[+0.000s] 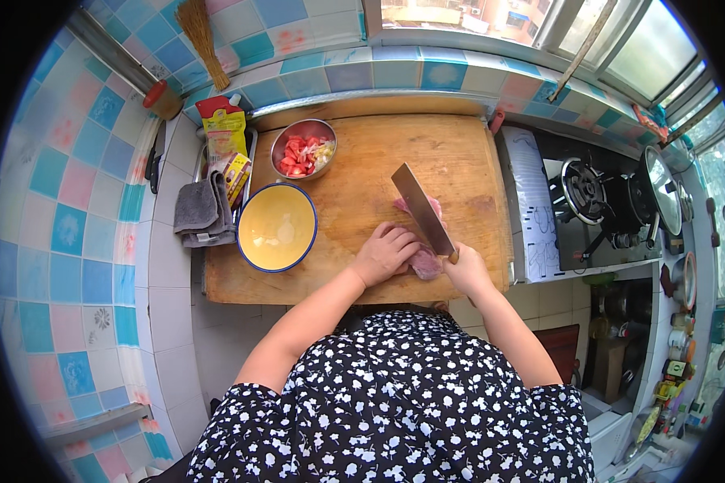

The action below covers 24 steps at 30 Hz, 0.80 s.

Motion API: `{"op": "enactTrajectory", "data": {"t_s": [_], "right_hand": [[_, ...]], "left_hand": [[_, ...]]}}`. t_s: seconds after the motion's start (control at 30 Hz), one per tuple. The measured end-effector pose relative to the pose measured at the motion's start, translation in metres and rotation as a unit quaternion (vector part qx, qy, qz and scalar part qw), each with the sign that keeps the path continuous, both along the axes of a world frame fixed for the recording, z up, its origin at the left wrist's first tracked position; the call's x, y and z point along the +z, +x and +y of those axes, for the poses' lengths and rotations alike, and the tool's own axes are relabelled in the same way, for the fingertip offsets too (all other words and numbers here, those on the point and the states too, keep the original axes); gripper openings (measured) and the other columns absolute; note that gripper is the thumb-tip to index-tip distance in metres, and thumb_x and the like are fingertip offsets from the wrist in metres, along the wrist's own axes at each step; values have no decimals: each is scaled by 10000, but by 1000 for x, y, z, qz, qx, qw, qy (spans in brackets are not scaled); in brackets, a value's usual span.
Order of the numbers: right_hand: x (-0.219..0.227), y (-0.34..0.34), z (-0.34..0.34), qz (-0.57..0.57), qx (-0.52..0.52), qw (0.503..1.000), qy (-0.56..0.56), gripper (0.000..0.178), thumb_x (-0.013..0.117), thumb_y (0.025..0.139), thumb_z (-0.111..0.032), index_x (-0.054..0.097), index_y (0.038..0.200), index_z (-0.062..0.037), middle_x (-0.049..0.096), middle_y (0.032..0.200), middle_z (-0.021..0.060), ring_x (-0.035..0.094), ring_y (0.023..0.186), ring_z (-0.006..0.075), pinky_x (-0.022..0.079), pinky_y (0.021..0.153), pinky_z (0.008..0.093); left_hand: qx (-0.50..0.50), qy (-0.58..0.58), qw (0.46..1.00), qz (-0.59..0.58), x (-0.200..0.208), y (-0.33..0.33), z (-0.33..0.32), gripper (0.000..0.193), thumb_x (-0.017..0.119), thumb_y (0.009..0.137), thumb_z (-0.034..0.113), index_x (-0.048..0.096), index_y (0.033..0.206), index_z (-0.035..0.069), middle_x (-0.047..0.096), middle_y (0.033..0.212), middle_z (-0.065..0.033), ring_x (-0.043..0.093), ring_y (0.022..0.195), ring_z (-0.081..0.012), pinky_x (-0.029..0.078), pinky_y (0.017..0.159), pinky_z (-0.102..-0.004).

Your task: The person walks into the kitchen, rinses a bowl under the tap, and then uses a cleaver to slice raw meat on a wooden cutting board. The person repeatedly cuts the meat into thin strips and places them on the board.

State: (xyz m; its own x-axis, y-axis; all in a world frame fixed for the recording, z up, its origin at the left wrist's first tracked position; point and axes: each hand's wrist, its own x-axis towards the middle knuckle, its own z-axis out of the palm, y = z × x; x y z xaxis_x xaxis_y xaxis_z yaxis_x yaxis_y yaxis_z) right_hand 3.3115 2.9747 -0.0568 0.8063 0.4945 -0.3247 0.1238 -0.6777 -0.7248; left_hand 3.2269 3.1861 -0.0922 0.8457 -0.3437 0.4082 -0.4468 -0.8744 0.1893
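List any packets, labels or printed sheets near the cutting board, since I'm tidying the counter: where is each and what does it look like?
Seasoning packet: upright left of the steel bowl, behind the grey cloth; flat pouch, red top, yellow-green body.
Smaller packet: just below it, beside the cloth; yellow and red.
Printed sheet: between the wooden cutting board and gas stove; white with dark print.

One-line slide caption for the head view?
Left hand steadies raw meat on a wooden board while the right hand slices with a cleaver.
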Motion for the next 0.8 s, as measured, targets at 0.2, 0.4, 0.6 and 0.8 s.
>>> {"op": "enactTrajectory", "data": {"t_s": [0.2, 0.4, 0.6, 0.8], "right_hand": [[1, 16, -4, 66, 16, 998, 11, 331, 666, 837, -187, 674, 1132, -36, 703, 981, 242, 666, 984, 398, 519, 849, 430], [6, 14, 0, 36, 29, 999, -23, 333, 656, 833, -188, 680, 1135, -49, 704, 982, 236, 669, 989, 386, 515, 866, 437], [5, 17, 0, 55, 32, 997, -40, 376, 654, 831, -189, 665, 1181, -51, 698, 1008, 246, 657, 1027, 394, 512, 881, 461], [11, 9, 4, -5, 46, 997, -62, 370, 640, 838, -168, 655, 1189, -51, 699, 1001, 242, 660, 1007, 394, 515, 882, 475]], "left_hand": [[44, -26, 998, 21, 0, 16, 3, 293, 680, 724, 159, 601, 993, 75, 629, 918, -90, 629, 878, -280, 518, 846, -378], [-15, -54, 997, 56, 25, 26, 25, 274, 661, 723, 121, 588, 979, 56, 613, 906, -102, 612, 868, -298, 517, 812, -376], [45, -1, 999, -23, 27, 0, 44, 392, 672, 745, 53, 601, 1129, 80, 590, 1070, -83, 571, 1049, -300, 493, 927, -417], [70, 9, 998, 5, -3, -28, 26, 479, 686, 771, 104, 601, 1243, 116, 557, 1259, -78, 531, 1165, -282, 456, 1011, -435]]}}
